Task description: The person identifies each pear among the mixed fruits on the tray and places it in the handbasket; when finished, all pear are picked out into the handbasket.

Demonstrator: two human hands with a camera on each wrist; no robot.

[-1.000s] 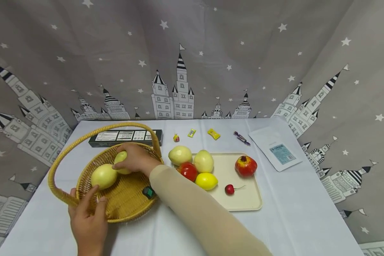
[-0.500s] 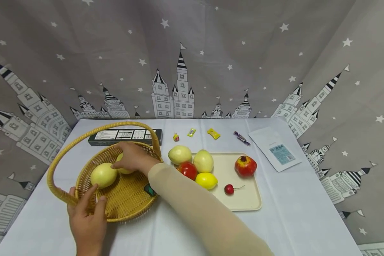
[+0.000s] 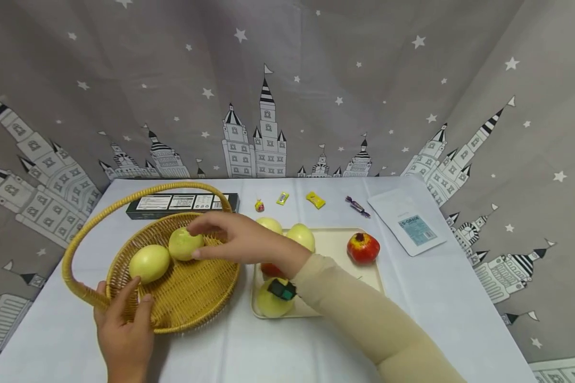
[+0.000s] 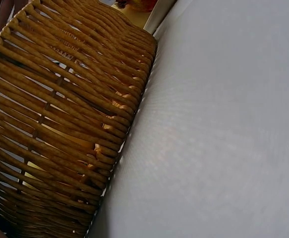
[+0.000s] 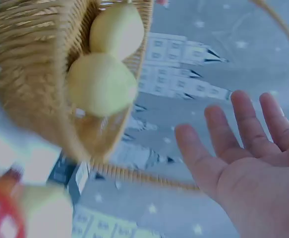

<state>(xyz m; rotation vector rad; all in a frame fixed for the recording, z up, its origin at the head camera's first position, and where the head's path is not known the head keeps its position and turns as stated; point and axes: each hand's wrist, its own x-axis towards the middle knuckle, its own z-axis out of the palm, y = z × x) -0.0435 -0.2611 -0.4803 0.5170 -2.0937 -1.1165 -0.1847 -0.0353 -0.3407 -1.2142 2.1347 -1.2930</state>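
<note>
Basket (image 3: 191, 298): Wicker, standing upright on white cloth (image 3: 239, 346), with a tall arched handle (image 3: 187, 185).
Left hand (image 3: 124, 332): I see it holding the near-left rim by the handle's foot, index finger and thumb over the edge. I judge the hold is there to keep the basket from sliding.
Right hand (image 3: 239, 239): Over the basket's right side, fingers spread wide, grasping nothing. The right wrist view shows me a gap between fingertips and fruit.
Fruit in the basket: A left pale fruit (image 3: 149, 264) and a right pale fruit (image 3: 185, 244) sit side by side, toward the far-left wall, whose curve probably stops them rolling.
Tray (image 3: 334, 236): Cream, right of the basket. A pomegranate (image 3: 363, 248) sits at its right; a red fruit (image 3: 270, 269) and a yellow-green fruit (image 3: 272, 306) show at its left, partly covered by the right arm. The raised lip likely keeps round things aboard.
Far edge: Dark box (image 3: 187, 201), wrapped sweets (image 3: 315, 200) and white pouch (image 3: 402, 213), laid well away from both hands.
</note>
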